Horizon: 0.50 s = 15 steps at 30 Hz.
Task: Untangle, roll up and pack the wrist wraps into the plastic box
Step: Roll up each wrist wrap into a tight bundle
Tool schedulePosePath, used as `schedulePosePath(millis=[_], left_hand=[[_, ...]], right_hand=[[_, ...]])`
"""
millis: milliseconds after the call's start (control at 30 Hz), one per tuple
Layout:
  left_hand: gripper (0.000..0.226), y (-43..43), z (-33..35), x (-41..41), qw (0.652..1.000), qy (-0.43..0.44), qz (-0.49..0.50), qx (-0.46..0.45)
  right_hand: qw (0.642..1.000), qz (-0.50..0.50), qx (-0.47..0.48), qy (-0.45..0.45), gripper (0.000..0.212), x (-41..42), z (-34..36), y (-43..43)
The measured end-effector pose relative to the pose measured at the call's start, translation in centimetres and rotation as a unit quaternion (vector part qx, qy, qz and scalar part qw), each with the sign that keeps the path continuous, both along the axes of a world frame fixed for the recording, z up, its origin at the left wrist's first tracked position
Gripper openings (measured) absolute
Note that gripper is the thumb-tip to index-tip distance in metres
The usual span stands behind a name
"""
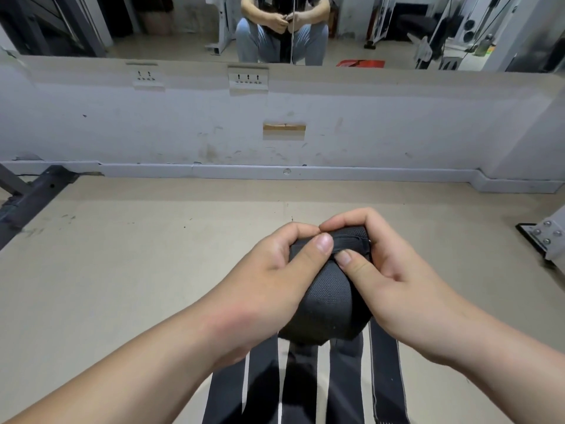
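While both hands work close together above the beige floor (153, 270), the left hand (275, 264) and the right hand (382, 261) each curl fingers and thumb round a black woven fabric wrist wrap bundle (330, 301), thumbs pressing its stitched top edge. Several long black strap tails with pale edges (385, 377) hang loose beneath it, so rolling looks only partly done. No plastic box is in view, so packing seems entirely left to do.
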<state>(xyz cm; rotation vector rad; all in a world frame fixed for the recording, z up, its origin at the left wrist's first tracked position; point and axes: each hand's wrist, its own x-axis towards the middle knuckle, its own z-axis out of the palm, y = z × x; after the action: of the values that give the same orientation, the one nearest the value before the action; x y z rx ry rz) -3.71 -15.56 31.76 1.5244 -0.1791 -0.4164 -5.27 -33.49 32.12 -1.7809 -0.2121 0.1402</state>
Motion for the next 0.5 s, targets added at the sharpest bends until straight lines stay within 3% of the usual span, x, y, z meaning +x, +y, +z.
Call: schedulePosePath(millis=[100,200,267,367,500], left_hand=[[0.015,0.2,-0.3,0.2,0.999,-0.032,0.003,0.016],[0.017,0.1,-1.0,-0.1,0.989,-0.109,0.029,0.095],[0.022,0.0,-1.6,-0.4,0.969,-0.173,0.04,0.173],[0.029,0.0,-2.0,-0.6,0.934,-0.242,0.016,0.263],[0.032,0.5,-1.4,-0.5,0.959,-0.204,-0.013,0.196]], right_hand=[[0.999,0.03,0.018,0.011,0.032,0.0,0.0,-0.1],[0.995,0.041,0.064,0.068,0.033,0.3,0.2,0.5],[0.99,-0.005,0.102,0.099,0.035,0.4,0.0,0.9],[0.996,-0.015,0.057,0.067,0.023,0.1,-0.7,1.0],[0.998,0.0,0.051,0.024,0.025,-0.4,-0.1,0.6]])
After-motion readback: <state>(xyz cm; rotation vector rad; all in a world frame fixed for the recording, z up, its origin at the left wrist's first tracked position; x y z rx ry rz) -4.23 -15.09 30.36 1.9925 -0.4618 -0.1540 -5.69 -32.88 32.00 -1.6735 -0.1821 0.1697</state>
